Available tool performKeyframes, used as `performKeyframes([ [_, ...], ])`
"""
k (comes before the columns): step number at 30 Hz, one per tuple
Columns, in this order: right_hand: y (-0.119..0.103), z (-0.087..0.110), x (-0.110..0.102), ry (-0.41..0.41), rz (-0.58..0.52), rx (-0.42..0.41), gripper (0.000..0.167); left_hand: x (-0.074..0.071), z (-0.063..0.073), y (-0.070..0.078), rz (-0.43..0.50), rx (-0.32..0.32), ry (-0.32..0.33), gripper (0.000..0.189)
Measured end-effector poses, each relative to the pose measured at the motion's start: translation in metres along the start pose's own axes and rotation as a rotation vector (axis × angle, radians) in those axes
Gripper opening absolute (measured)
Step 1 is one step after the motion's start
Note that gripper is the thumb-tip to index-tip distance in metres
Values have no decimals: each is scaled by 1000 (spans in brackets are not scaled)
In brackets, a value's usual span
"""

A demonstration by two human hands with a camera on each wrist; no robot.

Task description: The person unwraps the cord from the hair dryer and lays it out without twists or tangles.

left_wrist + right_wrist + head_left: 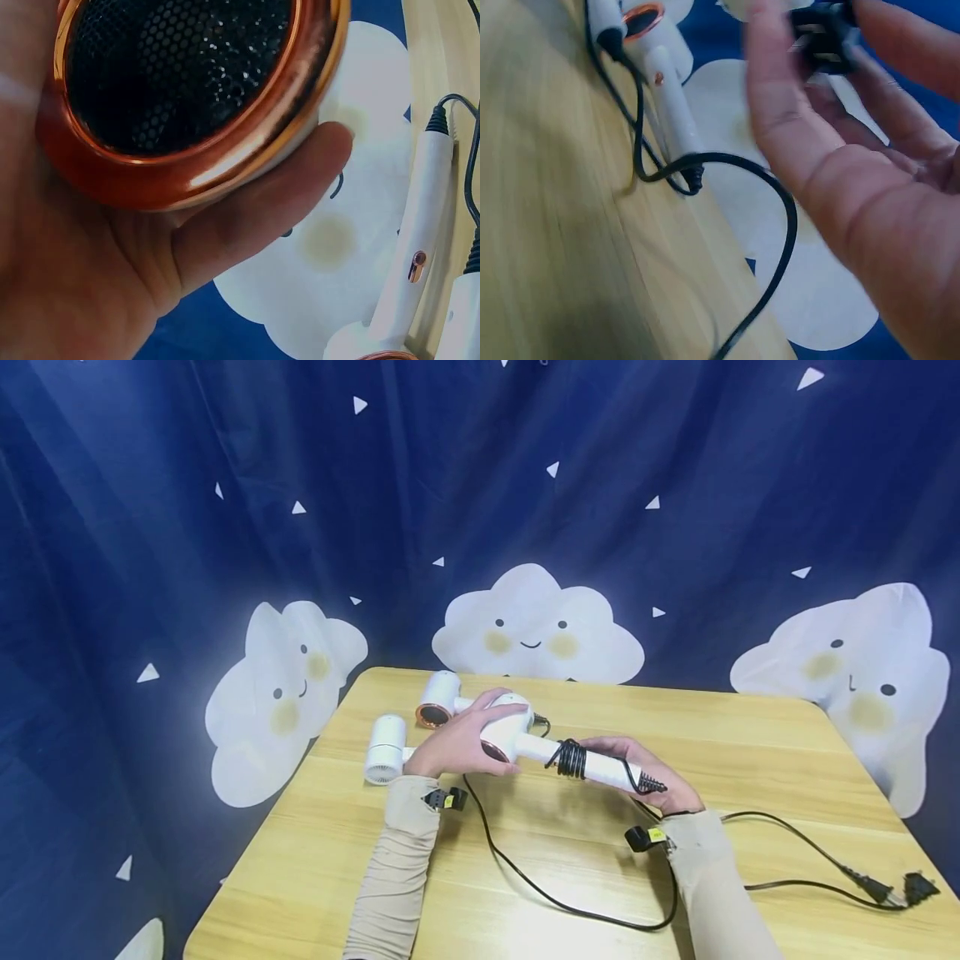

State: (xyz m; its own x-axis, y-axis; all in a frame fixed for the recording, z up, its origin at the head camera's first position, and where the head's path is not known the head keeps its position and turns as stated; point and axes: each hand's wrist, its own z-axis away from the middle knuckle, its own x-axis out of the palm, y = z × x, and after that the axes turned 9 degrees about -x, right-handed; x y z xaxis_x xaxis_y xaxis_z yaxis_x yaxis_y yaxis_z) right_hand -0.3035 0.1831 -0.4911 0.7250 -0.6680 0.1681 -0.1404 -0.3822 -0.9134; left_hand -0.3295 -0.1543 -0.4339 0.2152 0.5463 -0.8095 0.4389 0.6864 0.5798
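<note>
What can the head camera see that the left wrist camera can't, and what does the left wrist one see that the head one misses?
Only the head view: the right hand, the black cord wound round the held hair dryer's handle, and a black plug.

Only the left wrist view: the honeycomb mesh inside that dryer, and a copper-coloured switch on another dryer's handle.

Both: the left hand gripping its dryer, the table and the blue cloud curtain.

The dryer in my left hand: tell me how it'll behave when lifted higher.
The dryer will probably feel head-heavy, its head being much bulkier than the handle. Its smooth white surface may be slippery. The black cord, wrapped round the handle, might loosen.
</note>
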Motion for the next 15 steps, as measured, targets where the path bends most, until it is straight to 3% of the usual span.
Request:
performKeyframes([
  [2, -2, -2, 0, 127, 90, 125, 31, 1, 0, -1, -5, -7, -8, 93],
  [4, -5, -2, 0, 232, 239, 195, 27, 2, 1, -1, -17, -21, -21, 93],
  [6, -9, -2, 0, 326, 304, 235, 24, 3, 1, -1, -32, -31, -35, 93],
  [8, -14, -1, -1, 383, 280, 225, 21, 3, 1, -1, -43, -40, -44, 94],
  [12, -26, -1, 0, 408, 96, 151, 19, 3, 0, -1, -35, -34, -41, 94],
  [15, -36, -2, 2, 395, 117, 120, 21, 3, -2, -2, -32, -31, -35, 94],
])
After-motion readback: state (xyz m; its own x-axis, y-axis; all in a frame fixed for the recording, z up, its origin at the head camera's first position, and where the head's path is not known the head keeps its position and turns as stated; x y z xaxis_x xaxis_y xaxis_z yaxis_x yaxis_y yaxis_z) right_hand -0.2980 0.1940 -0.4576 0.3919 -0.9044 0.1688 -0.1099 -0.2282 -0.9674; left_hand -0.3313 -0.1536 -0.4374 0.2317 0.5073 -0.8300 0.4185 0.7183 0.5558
